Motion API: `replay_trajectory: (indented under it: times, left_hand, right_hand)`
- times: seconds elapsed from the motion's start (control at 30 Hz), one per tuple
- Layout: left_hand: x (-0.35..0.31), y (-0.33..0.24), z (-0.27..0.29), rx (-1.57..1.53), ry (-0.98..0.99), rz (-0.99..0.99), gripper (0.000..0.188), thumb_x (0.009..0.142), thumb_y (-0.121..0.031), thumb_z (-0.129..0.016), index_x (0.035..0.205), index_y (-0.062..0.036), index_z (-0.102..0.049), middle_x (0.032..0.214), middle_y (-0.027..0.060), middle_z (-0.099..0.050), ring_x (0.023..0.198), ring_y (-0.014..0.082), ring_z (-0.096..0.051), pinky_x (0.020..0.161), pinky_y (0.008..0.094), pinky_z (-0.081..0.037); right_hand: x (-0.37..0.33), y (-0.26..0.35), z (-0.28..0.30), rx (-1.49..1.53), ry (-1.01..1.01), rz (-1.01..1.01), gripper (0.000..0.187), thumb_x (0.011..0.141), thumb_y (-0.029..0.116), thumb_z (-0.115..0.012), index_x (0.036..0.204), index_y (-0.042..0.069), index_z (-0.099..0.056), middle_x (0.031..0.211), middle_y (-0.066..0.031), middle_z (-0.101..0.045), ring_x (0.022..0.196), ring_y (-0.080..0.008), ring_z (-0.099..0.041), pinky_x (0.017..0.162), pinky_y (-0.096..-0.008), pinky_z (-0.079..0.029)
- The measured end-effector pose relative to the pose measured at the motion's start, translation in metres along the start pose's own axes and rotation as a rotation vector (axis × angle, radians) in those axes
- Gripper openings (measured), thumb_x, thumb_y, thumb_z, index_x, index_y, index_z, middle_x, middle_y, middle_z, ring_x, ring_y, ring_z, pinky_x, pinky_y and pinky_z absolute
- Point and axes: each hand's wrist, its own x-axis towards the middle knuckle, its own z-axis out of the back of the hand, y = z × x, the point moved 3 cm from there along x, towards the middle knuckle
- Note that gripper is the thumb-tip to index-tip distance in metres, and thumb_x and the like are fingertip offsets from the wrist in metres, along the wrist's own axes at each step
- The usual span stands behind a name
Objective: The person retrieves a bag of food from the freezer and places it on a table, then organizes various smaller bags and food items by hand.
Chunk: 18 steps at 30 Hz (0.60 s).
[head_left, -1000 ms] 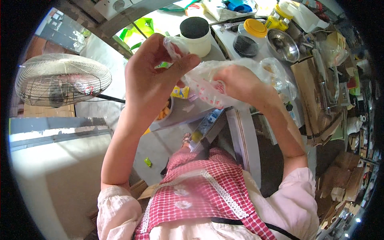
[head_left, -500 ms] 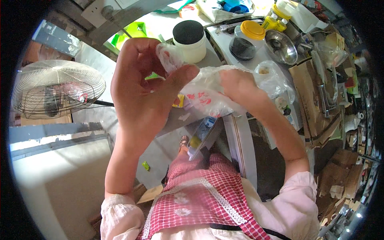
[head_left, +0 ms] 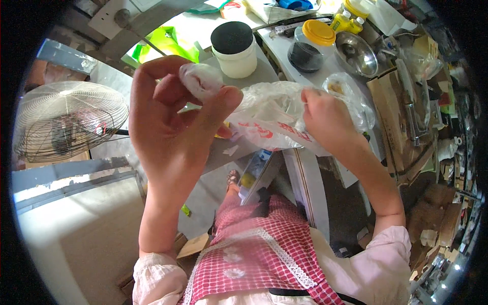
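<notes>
A thin translucent plastic bag (head_left: 274,109) with red print stretches in front of me at the table's near side. My right hand (head_left: 333,122) pinches its right edge, fingers closed on the film. Raised at the left, my left hand (head_left: 170,119) is curled, with a crumpled, whitish translucent wad (head_left: 201,81) held between thumb and fingers. The wad looks like bunched plastic film; whether it joins the bag is hidden behind the thumb. Just beyond the hands stands a white tub (head_left: 235,61) with a black lid.
A yellow-lidded jar (head_left: 309,48) and a steel bowl (head_left: 357,55) stand farther right. Another clear bag (head_left: 351,99) lies beyond my right hand, with flattened cardboard (head_left: 394,127) beside it. A wire-caged fan (head_left: 71,119) is at the left. Bright green plastic (head_left: 168,44) lies far left.
My right hand has shifted right and its grip now shows at the bag's edge, with the bag spread wider. My left hand has moved slightly left, the wad showing more rounded.
</notes>
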Motion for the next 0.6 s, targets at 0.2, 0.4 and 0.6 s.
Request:
replay_trajectory:
  times: [0.2, 0.4, 0.6]
  left_hand:
    - [-0.007, 0.0, 0.004, -0.058, -0.006, -0.036, 0.05, 0.083, 0.003, -0.069, 0.129, 0.0014, -0.049, 0.099, 0.0144, -0.065, 0.08, 0.0171, -0.064, 0.053, 0.0258, -0.055]
    - [-0.015, 0.002, 0.008, 0.039, -0.02, -0.062, 0.051, 0.084, 0.0, -0.069, 0.13, 0.0004, -0.049, 0.106, 0.015, -0.065, 0.084, 0.0138, -0.063, 0.06, 0.0221, -0.053]
    - [-0.025, 0.002, 0.017, 0.079, -0.049, -0.129, 0.048, 0.085, -0.001, -0.068, 0.129, 0.0003, -0.049, 0.109, 0.0168, -0.064, 0.086, 0.014, -0.062, 0.062, 0.0219, -0.052]
  right_hand:
    - [-0.025, -0.003, 0.024, 0.369, -0.141, -0.078, 0.017, 0.086, 0.0, -0.059, 0.1, 0.006, -0.053, 0.083, -0.0148, -0.066, 0.076, -0.032, -0.068, 0.066, -0.0406, -0.053]
    - [-0.048, 0.0, 0.039, 0.522, -0.314, -0.006, 0.018, 0.083, -0.002, -0.059, 0.097, 0.007, -0.055, 0.079, -0.0137, -0.065, 0.073, -0.0326, -0.067, 0.064, -0.0399, -0.053]
    - [-0.059, -0.004, 0.06, 0.437, -0.649, 0.137, 0.02, 0.075, -0.009, -0.065, 0.089, 0.004, -0.061, 0.083, -0.0099, -0.068, 0.071, -0.0244, -0.067, 0.067, -0.032, -0.054]
